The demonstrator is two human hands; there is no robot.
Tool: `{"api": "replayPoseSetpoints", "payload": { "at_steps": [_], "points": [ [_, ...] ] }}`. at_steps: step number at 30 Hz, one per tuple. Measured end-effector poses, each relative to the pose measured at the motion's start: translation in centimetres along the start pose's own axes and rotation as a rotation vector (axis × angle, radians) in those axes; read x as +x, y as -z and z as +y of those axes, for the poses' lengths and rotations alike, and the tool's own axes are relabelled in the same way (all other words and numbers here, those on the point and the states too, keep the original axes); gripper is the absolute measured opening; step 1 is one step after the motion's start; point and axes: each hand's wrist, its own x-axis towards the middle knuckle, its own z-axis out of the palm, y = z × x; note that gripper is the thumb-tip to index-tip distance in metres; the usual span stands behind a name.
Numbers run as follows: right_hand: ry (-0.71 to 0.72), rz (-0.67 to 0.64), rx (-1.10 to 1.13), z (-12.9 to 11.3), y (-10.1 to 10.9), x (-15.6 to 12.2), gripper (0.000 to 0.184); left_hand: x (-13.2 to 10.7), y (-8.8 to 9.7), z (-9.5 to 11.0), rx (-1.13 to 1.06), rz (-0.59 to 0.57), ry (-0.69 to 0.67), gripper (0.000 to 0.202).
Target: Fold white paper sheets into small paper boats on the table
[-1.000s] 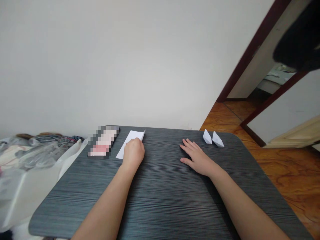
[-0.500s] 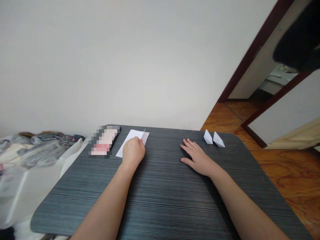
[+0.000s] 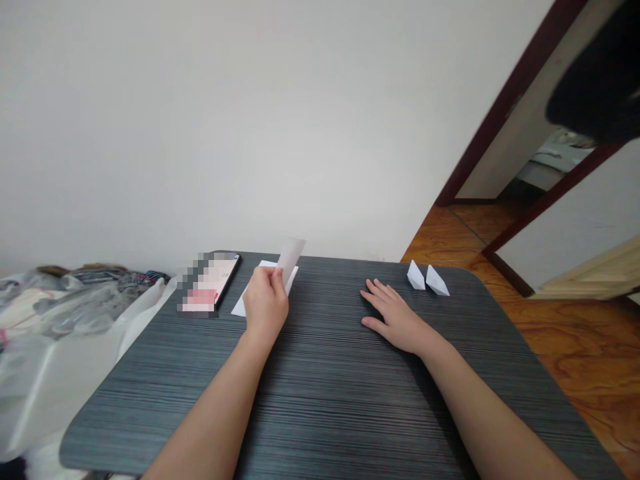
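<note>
My left hand pinches a sheet of white paper and holds it raised at the far side of the dark striped table. More white paper lies flat on the table under that hand. My right hand rests flat on the table with its fingers spread, holding nothing. Two small folded white paper shapes stand at the far right of the table, just beyond my right hand.
A phone with a lit screen lies left of the paper. Bags and clutter are piled off the table's left edge. A wooden floor and a doorway are on the right. A white wall stands behind the table.
My left hand has lifted one sheet up off the stack; before it was only peeling the sheet's edge on the table. My right hand has stayed still.
</note>
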Motion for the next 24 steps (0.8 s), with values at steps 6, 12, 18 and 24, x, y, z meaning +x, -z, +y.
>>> {"api": "replayPoseSetpoints", "payload": {
  "at_steps": [6, 12, 18, 24],
  "points": [
    [0.001, 0.025, 0.053, 0.2, -0.1, 0.0, 0.059, -1.2, -0.6, 1.2, -0.494, -0.124, 0.137, 0.021],
    [0.02, 0.171, 0.244, -0.5, 0.5, 0.2, 0.042, -2.7, -2.3, 2.1, -1.037, -0.517, 0.362, 0.021],
    [-0.072, 0.238, 0.472, -1.7, 0.8, 0.2, 0.02, -3.8, -2.5, 2.8, -1.041, -0.705, 0.35, 0.025],
    [-0.176, 0.263, 0.636, -1.9, 0.1, 0.2, 0.017, -4.1, -2.5, 2.9, -1.025, -0.75, 0.316, 0.029]
  ]
}}
